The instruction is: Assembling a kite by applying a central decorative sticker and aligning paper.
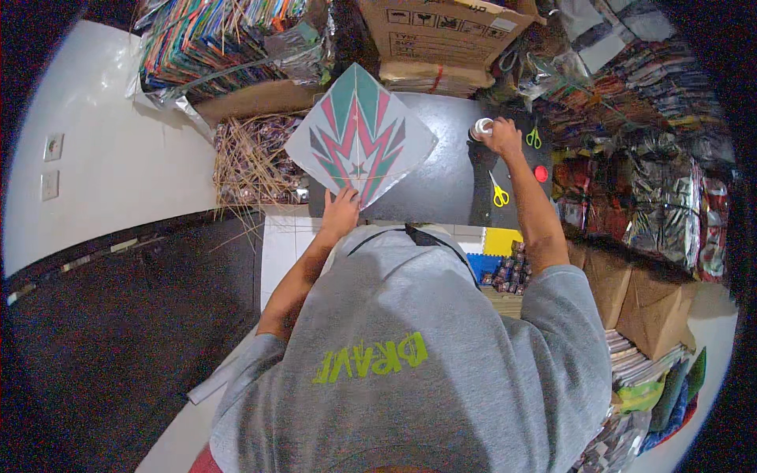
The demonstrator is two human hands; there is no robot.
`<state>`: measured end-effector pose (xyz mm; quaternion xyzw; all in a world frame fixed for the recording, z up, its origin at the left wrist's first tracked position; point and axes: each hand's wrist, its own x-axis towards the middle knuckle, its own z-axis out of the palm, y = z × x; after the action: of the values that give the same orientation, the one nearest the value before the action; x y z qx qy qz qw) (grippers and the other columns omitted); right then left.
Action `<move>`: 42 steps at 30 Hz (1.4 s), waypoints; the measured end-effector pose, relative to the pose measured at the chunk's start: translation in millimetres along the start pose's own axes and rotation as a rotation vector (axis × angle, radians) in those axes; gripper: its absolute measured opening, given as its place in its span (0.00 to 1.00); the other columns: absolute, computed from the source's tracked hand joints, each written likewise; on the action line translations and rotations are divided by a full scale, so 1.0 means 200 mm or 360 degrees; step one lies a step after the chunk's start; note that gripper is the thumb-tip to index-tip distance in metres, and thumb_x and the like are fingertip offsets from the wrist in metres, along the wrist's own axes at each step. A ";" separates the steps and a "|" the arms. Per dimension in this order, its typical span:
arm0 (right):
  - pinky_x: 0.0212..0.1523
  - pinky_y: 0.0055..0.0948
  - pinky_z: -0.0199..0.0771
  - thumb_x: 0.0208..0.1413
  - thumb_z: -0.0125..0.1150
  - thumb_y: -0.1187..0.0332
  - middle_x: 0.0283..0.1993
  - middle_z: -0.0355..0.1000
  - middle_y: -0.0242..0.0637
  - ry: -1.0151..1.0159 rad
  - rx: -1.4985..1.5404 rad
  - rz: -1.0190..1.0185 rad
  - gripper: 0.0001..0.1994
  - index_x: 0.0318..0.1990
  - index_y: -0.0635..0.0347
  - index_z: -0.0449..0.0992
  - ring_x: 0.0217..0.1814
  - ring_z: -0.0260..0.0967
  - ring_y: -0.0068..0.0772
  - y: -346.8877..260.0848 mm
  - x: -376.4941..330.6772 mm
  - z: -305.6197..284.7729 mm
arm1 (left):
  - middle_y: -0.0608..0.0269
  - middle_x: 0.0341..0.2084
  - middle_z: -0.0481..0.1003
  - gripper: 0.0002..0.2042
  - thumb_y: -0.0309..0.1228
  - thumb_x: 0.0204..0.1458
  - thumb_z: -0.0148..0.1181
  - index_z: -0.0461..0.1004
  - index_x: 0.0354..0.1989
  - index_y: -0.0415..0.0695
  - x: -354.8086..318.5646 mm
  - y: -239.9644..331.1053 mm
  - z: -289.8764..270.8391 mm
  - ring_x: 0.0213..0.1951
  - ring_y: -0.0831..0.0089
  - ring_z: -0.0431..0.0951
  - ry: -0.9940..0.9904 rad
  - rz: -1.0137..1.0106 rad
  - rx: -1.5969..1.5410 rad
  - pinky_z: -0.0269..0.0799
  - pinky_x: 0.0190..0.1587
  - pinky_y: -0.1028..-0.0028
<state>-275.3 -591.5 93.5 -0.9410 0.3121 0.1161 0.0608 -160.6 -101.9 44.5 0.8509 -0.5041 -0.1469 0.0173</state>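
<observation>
A diamond-shaped kite [347, 148], white with green, red and black pointed shapes and a star, lies over the left part of the dark table. A thin stick runs down its middle. My left hand [341, 213] is at its lower corner, fingers closed on the edge. Toward the table's far right, my right hand [502, 139] has its fingers closed around a small white round thing [482, 126], a roll or a jar; I cannot tell which. Beside that hand lie green-handled scissors [534, 138]. Yellow-handled scissors [499, 194] and a red round lid [541, 173] lie nearer.
Thin bamboo sticks [251, 169] are heaped left of the table [453, 185]. Stacks of colourful sheets [209, 51] stand at the back left. A cardboard box [445, 39] sits behind the table, and plastic-wrapped bundles [658, 201] line the right side.
</observation>
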 end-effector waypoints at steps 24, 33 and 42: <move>0.50 0.47 0.72 0.53 0.66 0.40 0.51 0.75 0.41 0.0873 0.0277 -0.0227 0.26 0.43 0.54 0.85 0.53 0.70 0.48 -0.13 -0.16 -0.07 | 0.48 0.70 0.56 0.37 0.41 0.54 0.67 0.60 0.73 0.57 0.30 0.24 0.05 0.70 0.41 0.55 -0.0027 -0.0259 -0.0278 0.60 0.66 0.41; 0.59 0.46 0.70 0.56 0.68 0.56 0.51 0.73 0.52 0.0206 0.1065 -0.0476 0.22 0.55 0.55 0.79 0.56 0.69 0.55 -0.63 -0.67 0.51 | 0.37 0.66 0.58 0.36 0.42 0.54 0.68 0.61 0.71 0.53 0.32 0.22 0.00 0.68 0.34 0.57 0.0013 -0.0094 -0.0236 0.57 0.70 0.46; 0.66 0.58 0.58 0.60 0.63 0.56 0.66 0.63 0.48 0.0156 0.0692 -0.0451 0.29 0.70 0.30 0.66 0.70 0.58 0.51 -0.79 -0.75 0.60 | 0.45 0.70 0.53 0.34 0.40 0.54 0.66 0.62 0.72 0.60 0.33 0.24 -0.04 0.69 0.35 0.54 -0.0150 -0.0125 -0.0184 0.58 0.68 0.46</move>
<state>-318.4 -357.6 22.6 -0.9446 0.1973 -0.0090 0.2622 -169.3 -184.1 45.0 0.8597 -0.4613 -0.2162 0.0369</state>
